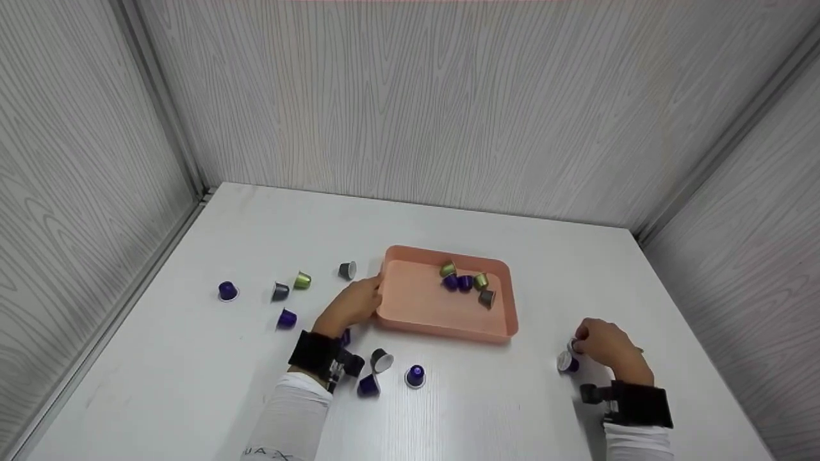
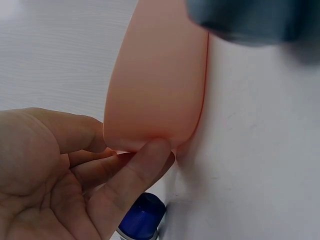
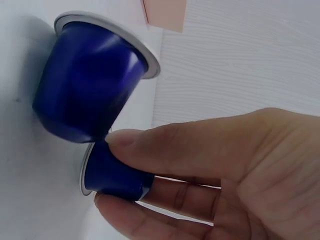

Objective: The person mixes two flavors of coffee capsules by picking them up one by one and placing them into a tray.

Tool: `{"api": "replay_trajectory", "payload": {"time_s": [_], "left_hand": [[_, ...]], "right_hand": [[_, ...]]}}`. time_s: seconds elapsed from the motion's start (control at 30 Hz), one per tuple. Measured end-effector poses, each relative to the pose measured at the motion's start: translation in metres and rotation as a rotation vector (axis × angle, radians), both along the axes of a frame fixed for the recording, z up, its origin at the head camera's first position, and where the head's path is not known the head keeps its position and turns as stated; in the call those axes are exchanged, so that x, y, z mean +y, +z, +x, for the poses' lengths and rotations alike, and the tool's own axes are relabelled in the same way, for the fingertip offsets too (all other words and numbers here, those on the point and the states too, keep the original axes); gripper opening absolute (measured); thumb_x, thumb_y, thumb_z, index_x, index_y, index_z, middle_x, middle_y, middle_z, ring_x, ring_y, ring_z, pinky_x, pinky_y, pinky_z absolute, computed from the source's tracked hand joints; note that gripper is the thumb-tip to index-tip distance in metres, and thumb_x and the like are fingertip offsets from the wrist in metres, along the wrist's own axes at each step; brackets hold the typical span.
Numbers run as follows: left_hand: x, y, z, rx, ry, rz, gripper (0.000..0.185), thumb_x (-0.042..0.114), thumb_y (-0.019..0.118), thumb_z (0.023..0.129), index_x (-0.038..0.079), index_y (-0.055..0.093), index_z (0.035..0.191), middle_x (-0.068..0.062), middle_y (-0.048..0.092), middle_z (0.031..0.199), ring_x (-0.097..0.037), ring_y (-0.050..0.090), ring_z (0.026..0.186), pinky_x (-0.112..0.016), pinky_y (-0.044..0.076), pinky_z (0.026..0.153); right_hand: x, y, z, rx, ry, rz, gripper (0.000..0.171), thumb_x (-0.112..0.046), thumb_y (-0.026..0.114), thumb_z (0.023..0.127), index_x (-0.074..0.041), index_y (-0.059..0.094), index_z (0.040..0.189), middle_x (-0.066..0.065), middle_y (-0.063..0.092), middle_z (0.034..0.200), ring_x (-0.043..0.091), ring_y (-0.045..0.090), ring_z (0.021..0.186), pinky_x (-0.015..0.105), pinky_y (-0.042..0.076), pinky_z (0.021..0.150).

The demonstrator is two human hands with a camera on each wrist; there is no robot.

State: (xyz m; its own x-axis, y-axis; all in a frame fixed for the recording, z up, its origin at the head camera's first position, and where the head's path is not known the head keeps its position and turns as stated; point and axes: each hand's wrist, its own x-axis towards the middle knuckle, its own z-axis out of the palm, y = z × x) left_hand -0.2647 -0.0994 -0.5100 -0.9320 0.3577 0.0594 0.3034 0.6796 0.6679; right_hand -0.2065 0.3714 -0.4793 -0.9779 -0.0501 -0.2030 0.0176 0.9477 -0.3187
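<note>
My left hand (image 1: 349,304) grips the left side of a shallow peach tray (image 1: 410,291); in the left wrist view thumb and fingers close on its end wall. Inside the tray, toward its right, lie several coffee capsules, among them a green capsule (image 1: 481,281) and a grey capsule (image 1: 487,298). Out to the right of the tray, my right hand (image 1: 605,342) pinches a dark blue coffee capsule (image 3: 117,175) between thumb and fingers, low over the table. Another blue capsule (image 3: 90,80) lies on its side right beside the thumb.
Left of the tray are scattered a purple capsule (image 1: 227,291), a green capsule (image 1: 302,280), a grey capsule (image 1: 347,270) and others. Near the left wrist lie a grey capsule (image 1: 381,360) and an upright purple one (image 1: 416,376). Pale wood-grain panels (image 1: 410,102) enclose the table.
</note>
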Motion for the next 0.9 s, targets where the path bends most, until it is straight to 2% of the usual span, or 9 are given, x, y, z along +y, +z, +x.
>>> {"api": "replay_trajectory", "payload": {"time_s": [0.13,0.33,0.57,0.9], "left_hand": [[0.0,0.001,0.0,-0.001,0.0,-0.007,0.045,0.01,0.047,0.099,-0.001,0.046,0.143,-0.023,0.058,0.13,-0.034,0.054,0.12,-0.047,0.039,0.104],[0.0,-0.001,0.0,0.009,0.002,-0.014,0.045,0.007,0.045,0.099,-0.002,0.047,0.142,-0.023,0.06,0.127,-0.035,0.055,0.118,-0.048,0.041,0.102],[0.0,0.0,0.001,-0.012,0.0,0.006,0.043,0.008,0.043,0.1,0.0,0.048,0.142,-0.021,0.061,0.126,-0.031,0.057,0.114,-0.047,0.042,0.101],[0.0,0.0,0.0,-0.006,0.001,-0.018,0.044,0.005,0.044,0.098,-0.001,0.048,0.141,-0.021,0.061,0.126,-0.032,0.056,0.116,-0.047,0.042,0.101]], "right_hand": [[-0.001,-0.001,-0.001,0.017,-0.006,0.004,0.016,-0.01,0.066,0.088,0.001,0.063,0.098,0.011,0.064,0.088,0.026,0.057,0.077,0.046,0.047,0.066],[-0.007,-0.002,-0.003,0.056,0.009,0.002,0.018,-0.011,0.066,0.088,0.003,0.063,0.099,0.011,0.064,0.087,0.026,0.058,0.076,0.044,0.047,0.066],[-0.015,-0.001,-0.002,0.127,0.055,-0.002,0.015,-0.009,0.066,0.089,0.003,0.062,0.096,0.009,0.063,0.083,0.025,0.059,0.075,0.043,0.047,0.064],[-0.029,-0.006,-0.007,0.2,0.029,-0.02,0.015,-0.01,0.067,0.089,0.002,0.062,0.097,0.009,0.064,0.085,0.024,0.059,0.075,0.044,0.048,0.065]]}}
